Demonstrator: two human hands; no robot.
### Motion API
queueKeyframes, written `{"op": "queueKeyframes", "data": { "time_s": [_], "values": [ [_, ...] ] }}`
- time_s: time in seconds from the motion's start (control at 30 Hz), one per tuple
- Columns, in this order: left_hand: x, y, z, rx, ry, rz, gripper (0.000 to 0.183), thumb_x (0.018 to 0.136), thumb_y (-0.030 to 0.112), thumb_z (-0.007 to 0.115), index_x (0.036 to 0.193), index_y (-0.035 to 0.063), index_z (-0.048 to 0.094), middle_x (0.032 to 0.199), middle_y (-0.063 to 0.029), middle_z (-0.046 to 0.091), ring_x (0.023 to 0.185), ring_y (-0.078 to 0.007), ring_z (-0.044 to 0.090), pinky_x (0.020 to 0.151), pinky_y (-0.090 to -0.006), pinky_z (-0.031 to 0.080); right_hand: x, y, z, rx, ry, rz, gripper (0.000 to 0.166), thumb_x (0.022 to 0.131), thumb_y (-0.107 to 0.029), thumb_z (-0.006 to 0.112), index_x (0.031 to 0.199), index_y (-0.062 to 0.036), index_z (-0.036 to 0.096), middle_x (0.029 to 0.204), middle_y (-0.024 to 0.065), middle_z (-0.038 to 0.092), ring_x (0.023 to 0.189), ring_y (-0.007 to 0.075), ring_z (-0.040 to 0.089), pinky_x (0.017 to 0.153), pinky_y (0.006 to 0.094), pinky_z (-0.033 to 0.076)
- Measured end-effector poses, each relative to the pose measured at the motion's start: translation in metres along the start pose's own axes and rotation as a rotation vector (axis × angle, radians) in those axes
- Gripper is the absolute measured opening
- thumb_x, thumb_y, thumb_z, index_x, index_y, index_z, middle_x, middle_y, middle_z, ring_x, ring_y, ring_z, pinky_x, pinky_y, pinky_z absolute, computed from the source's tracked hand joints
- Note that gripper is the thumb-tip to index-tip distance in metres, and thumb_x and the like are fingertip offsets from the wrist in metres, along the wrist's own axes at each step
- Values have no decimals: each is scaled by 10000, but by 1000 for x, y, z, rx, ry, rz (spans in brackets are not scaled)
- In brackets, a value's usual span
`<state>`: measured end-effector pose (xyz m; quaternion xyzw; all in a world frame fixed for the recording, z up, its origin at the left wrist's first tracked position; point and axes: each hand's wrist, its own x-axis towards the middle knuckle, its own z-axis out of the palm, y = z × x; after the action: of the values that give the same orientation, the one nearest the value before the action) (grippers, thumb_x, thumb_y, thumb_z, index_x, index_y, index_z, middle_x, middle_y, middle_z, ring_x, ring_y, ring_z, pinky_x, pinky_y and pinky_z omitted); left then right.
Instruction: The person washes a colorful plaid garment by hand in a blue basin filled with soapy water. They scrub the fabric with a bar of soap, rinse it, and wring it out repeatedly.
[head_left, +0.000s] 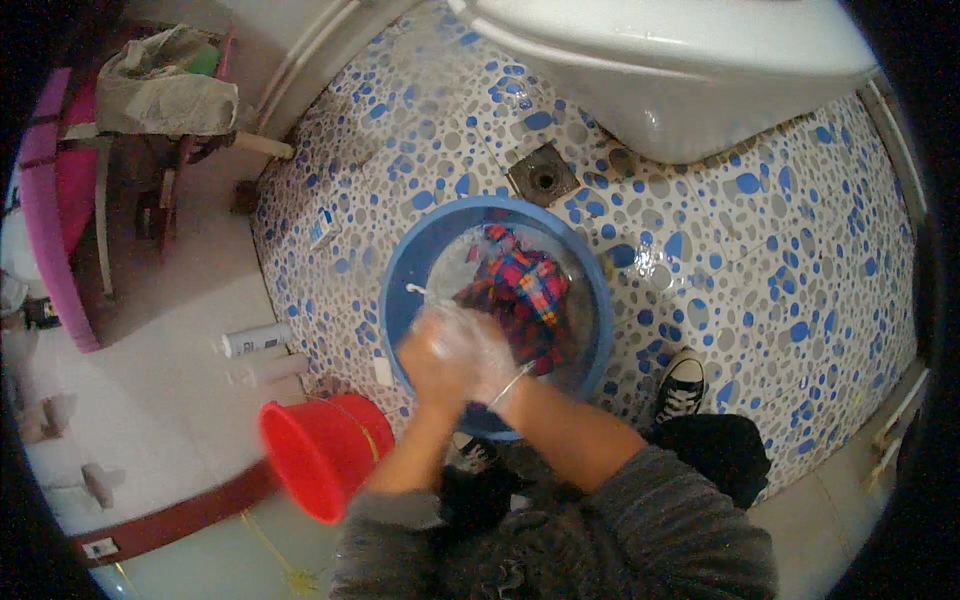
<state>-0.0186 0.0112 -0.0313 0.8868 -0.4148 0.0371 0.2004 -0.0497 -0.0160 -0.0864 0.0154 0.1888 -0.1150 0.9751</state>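
My left hand (433, 358) and my right hand (491, 352) are pressed together over the near left part of a blue plastic basin (397, 262). White suds coat them and the motion blurs their fingers. Whether anything is between them cannot be made out. A thin white strand (416, 289) sticks out past the fingers, and a thin pale cord (514, 386) lies across my right wrist. In the basin, a wet plaid cloth (529, 281) in red, blue and yellow sits in cloudy water, just right of my hands.
A red bucket (326, 450) leans left of the basin. Beside the basin rests a small white block (383, 370); a small box (324, 230) lies farther left. White bottles (259, 340) stand by the wall. Beyond are a floor drain (544, 176) and a white ceramic fixture (675, 82).
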Motion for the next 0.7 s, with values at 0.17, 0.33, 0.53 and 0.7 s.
{"op": "queueKeyframes", "data": {
  "time_s": [0.17,0.33,0.53,0.7],
  "values": [
    [-4,-12,4,-129,-28,41,97,636,144,533,617,55,499,571,-116,514,499,-296,496,455,-337,397,-4,13,-10,440,-305,7,180,787,-255,442,830,-101,524,819,-4,528,722,102,500,562,259,421],
    [-3,-2,-1,-139,-17,79,108,641,171,529,641,64,515,594,-99,531,524,-250,517,482,-310,402,17,38,-17,-272,99,-160,206,775,-290,455,860,-110,506,851,51,519,774,151,488,626,274,412],
    [21,-12,0,-261,-41,-125,182,674,180,527,545,63,475,495,-85,466,495,-219,494,488,-318,390,-3,15,13,-13,217,9,250,786,-329,432,864,-103,507,818,16,520,741,159,492,627,301,399],
    [25,-16,-10,-434,-14,-404,181,698,201,552,665,49,460,598,-76,471,535,-159,462,537,-274,385,-17,-29,40,-399,263,72,331,782,-411,418,792,-99,529,734,-1,504,653,116,445,587,253,364]
  ]
}}
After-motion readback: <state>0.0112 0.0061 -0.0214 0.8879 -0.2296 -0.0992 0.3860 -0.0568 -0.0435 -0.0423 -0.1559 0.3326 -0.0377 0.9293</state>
